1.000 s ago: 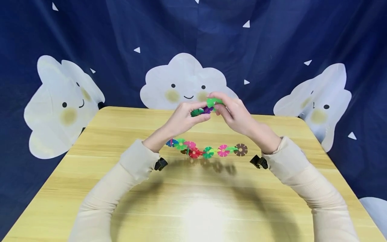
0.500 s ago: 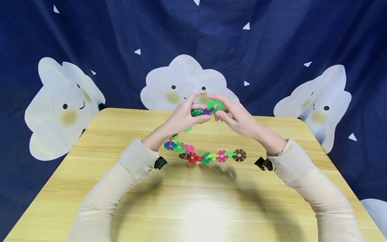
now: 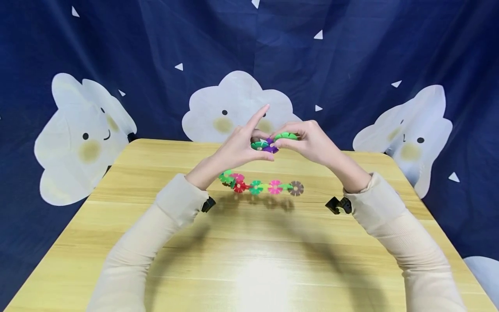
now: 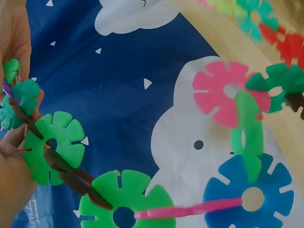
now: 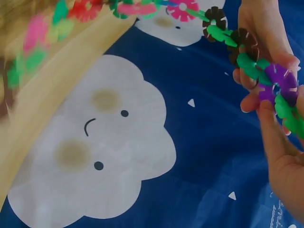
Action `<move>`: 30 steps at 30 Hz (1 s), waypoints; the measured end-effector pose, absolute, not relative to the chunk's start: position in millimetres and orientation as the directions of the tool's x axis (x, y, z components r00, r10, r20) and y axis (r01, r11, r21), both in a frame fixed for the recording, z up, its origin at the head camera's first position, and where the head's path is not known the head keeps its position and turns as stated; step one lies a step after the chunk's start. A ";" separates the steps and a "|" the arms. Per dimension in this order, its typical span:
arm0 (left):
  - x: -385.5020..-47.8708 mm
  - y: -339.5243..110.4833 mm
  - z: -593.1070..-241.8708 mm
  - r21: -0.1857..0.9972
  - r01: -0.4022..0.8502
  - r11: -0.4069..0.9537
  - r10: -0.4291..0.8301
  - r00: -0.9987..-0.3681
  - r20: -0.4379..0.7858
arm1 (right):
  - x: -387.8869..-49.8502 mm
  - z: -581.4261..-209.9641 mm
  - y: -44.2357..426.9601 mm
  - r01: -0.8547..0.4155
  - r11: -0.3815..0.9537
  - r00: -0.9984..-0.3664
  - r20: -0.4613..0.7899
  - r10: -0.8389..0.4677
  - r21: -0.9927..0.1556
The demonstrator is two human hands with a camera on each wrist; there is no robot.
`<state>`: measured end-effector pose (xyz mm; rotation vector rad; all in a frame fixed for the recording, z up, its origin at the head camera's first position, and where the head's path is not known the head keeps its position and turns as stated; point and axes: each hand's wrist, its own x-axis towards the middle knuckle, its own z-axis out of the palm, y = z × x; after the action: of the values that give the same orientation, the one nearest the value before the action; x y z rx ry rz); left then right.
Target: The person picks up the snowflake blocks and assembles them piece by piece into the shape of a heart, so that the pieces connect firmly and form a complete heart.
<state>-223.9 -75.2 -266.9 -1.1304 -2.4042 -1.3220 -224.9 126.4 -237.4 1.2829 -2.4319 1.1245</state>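
In the head view my left hand (image 3: 234,149) holds the upper end of a chain of slotted snowflake discs, its index finger straight up. A dark green disc (image 3: 259,145) and a purple disc (image 3: 270,148) sit between its thumb and bent fingers. My right hand (image 3: 312,141) pinches a bright green disc (image 3: 286,136), which meets the purple disc (image 5: 279,83) in the right wrist view. Below the hands runs the rest of the chain, ending in a brown disc (image 3: 297,188). In the left wrist view a blue disc (image 4: 218,185) and a pink disc (image 4: 213,90) hang in the chain.
A wooden table (image 3: 249,242) lies under both arms. Behind it hangs a dark blue curtain (image 3: 156,34) with white clouds (image 3: 238,95). Small black devices (image 3: 338,205) are strapped at the cuffs.
My left index finger has lifted away from the discs. The bright green disc has turned and shifted slightly right in my right hand. The chain's lower end has swung left and up.
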 end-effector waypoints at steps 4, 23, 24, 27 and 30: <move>-225.8 -73.1 -265.1 0.604 0.717 0.349 0.500 -0.687 0.527 | -224.3 -233.7 125.5 -0.709 0.423 -0.681 0.393 -0.618 -0.564; -219.6 -68.2 -288.2 0.107 0.890 0.443 0.144 -0.188 0.972 | -229.8 -248.9 131.4 -0.123 -0.425 -0.965 0.208 -0.160 -0.897; -219.0 -67.8 -293.6 0.093 0.893 0.440 0.085 -0.145 0.986 | -230.4 -248.6 132.7 -0.127 -0.488 -0.966 0.219 -0.136 -0.864; -218.8 -67.3 -311.7 0.188 0.866 0.463 -0.107 -0.157 0.982 | -231.3 -247.8 135.3 -0.142 -0.651 -0.968 0.243 -0.067 -0.746; -220.3 -67.0 -329.4 0.481 0.769 0.421 -0.290 -0.389 0.875 | -231.0 -247.6 136.3 -0.169 -0.755 -0.965 0.261 -0.002 -0.634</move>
<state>-220.3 -67.0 -329.4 -0.4332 -1.5846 -1.2130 -231.0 136.3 -247.6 0.3780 -1.0604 2.8364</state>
